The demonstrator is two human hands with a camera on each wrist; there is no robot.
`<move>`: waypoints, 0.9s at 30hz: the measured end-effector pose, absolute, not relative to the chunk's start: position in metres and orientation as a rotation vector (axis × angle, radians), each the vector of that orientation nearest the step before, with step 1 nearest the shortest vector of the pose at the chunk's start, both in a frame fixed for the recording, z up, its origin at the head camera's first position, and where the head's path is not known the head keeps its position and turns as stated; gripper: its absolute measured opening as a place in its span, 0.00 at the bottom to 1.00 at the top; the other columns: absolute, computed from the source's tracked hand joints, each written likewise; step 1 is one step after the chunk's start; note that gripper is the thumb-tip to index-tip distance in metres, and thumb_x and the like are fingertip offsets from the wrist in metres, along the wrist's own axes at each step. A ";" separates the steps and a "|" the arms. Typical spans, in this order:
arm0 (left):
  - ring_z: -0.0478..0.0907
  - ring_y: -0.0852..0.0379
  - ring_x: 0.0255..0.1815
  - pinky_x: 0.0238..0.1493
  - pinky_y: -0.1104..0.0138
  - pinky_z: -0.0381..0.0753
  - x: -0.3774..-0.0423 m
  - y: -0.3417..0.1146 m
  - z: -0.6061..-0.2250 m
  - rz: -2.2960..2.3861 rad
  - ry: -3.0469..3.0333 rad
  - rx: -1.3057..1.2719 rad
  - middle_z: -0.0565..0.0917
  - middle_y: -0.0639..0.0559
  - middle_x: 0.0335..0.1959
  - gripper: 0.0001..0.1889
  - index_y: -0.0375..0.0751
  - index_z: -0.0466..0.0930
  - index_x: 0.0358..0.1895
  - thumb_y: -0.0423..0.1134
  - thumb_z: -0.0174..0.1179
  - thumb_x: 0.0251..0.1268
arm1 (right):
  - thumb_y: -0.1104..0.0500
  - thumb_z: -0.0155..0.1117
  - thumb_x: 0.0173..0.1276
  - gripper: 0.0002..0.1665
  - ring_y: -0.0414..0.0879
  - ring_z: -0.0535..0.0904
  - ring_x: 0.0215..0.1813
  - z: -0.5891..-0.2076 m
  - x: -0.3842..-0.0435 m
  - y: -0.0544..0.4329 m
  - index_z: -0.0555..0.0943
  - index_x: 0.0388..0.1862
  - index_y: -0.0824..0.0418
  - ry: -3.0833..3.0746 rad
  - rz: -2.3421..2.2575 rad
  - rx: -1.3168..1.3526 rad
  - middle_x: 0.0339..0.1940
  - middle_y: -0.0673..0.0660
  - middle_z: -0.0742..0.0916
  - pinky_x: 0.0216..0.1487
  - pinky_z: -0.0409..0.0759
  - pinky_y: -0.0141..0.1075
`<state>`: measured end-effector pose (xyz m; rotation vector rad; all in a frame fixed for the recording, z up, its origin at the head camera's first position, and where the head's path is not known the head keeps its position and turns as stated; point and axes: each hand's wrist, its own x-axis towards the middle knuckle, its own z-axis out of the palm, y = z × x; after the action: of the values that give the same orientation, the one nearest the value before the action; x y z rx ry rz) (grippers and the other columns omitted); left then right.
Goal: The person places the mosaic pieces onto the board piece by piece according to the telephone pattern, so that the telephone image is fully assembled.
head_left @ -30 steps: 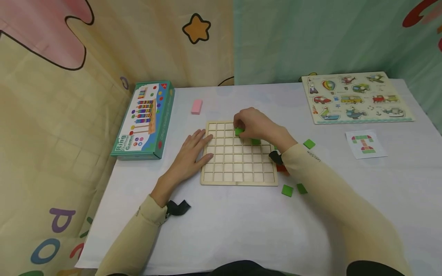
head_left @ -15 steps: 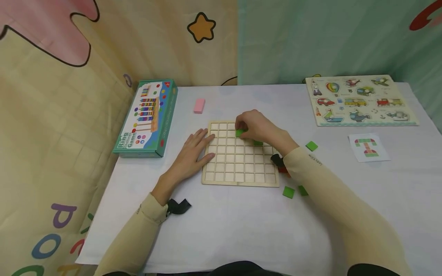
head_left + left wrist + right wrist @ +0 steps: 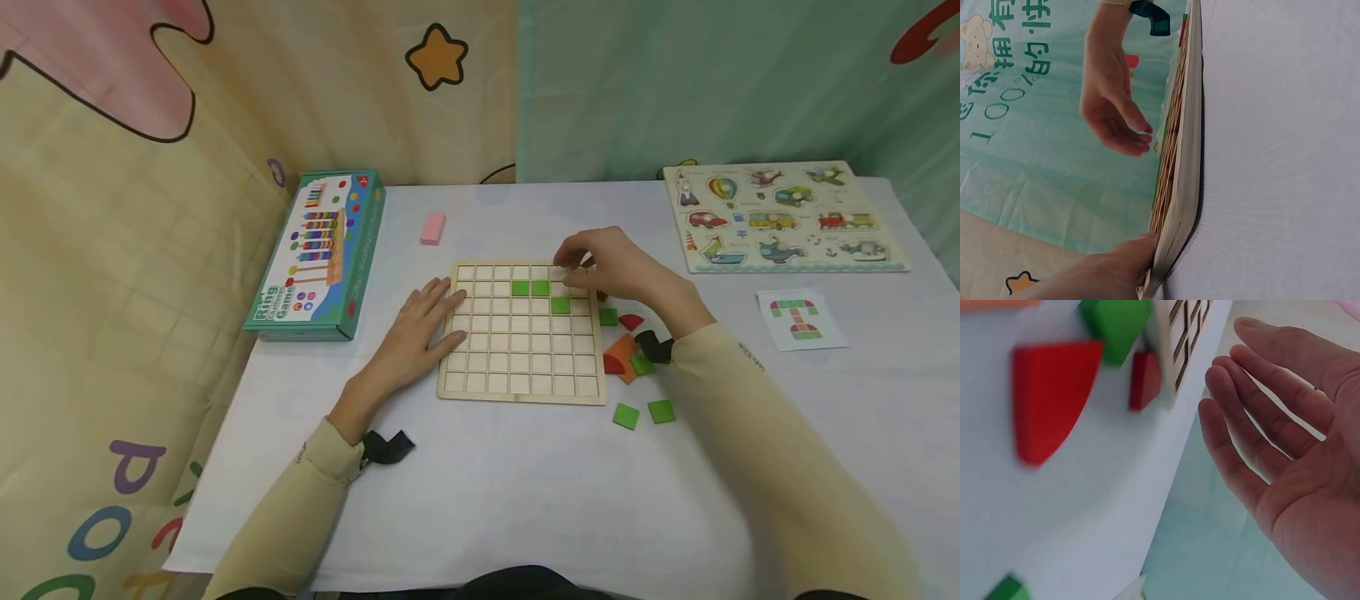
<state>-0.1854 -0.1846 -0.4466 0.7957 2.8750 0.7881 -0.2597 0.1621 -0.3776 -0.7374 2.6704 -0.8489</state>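
Observation:
A wooden grid board (image 3: 498,342) lies on the table with three green square tiles (image 3: 560,306) in its upper cells. Two of the tiles sit side by side, the third one row lower to the right. My left hand (image 3: 420,333) rests on the board's left edge with fingers spread. Over the upper right corner of the board is my right hand (image 3: 618,267), fingers loosely bent. In the right wrist view, nothing shows between those fingers (image 3: 1229,447). Close to the board's right side lie red quarter-round pieces (image 3: 1054,394), an orange piece (image 3: 622,348) and several loose green squares (image 3: 662,412).
A pattern card (image 3: 801,320) with green, red and orange shapes lies at the right. Behind it is a vehicle picture puzzle (image 3: 783,218). A boxed ring game (image 3: 318,258) stands at the left, and a pink block (image 3: 432,228) lies behind the board.
My right hand has let go of a green tile in the board's second row and moved right, uncovering the tiles and loose pieces. The left hand has stayed on the edge.

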 end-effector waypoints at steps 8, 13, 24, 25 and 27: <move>0.44 0.45 0.89 0.88 0.48 0.40 -0.185 -0.186 -0.447 0.797 2.872 0.794 0.55 0.42 0.87 0.35 0.44 0.62 0.83 0.51 0.59 0.80 | 0.67 0.72 0.69 0.17 0.55 0.84 0.55 -0.384 -0.246 0.203 0.85 0.57 0.64 2.697 -0.821 -0.567 0.52 0.61 0.89 0.63 0.84 0.55; 0.45 0.43 0.89 0.88 0.46 0.40 -0.185 -0.186 -0.447 0.816 2.879 0.810 0.55 0.41 0.87 0.35 0.44 0.62 0.83 0.51 0.59 0.80 | 0.70 0.69 0.67 0.17 0.56 0.83 0.56 -0.389 -0.240 0.211 0.86 0.55 0.64 2.698 -0.811 -0.585 0.52 0.61 0.89 0.65 0.82 0.56; 0.44 0.45 0.89 0.88 0.47 0.40 -0.185 -0.185 -0.446 0.807 2.879 0.800 0.55 0.42 0.87 0.35 0.45 0.61 0.83 0.51 0.59 0.80 | 0.69 0.73 0.65 0.15 0.54 0.82 0.52 -0.393 -0.239 0.208 0.87 0.51 0.63 2.742 -0.745 -0.644 0.49 0.59 0.89 0.60 0.83 0.53; 0.44 0.45 0.89 0.88 0.47 0.40 -0.185 -0.185 -0.446 0.803 2.879 0.800 0.55 0.42 0.87 0.35 0.44 0.61 0.83 0.51 0.59 0.80 | 0.69 0.74 0.64 0.15 0.54 0.82 0.51 -0.394 -0.238 0.208 0.87 0.50 0.63 2.741 -0.746 -0.643 0.48 0.59 0.89 0.59 0.84 0.53; 0.44 0.45 0.89 0.88 0.48 0.40 -0.185 -0.185 -0.446 0.798 2.877 0.798 0.55 0.42 0.87 0.35 0.44 0.61 0.83 0.50 0.59 0.80 | 0.68 0.75 0.64 0.14 0.53 0.82 0.49 -0.394 -0.237 0.209 0.87 0.48 0.62 2.742 -0.743 -0.633 0.46 0.59 0.89 0.57 0.84 0.51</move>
<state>-0.1846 -0.1847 -0.4460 0.7980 2.8768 0.7984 -0.2368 0.2091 -0.3941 -0.6332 2.7417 -0.7433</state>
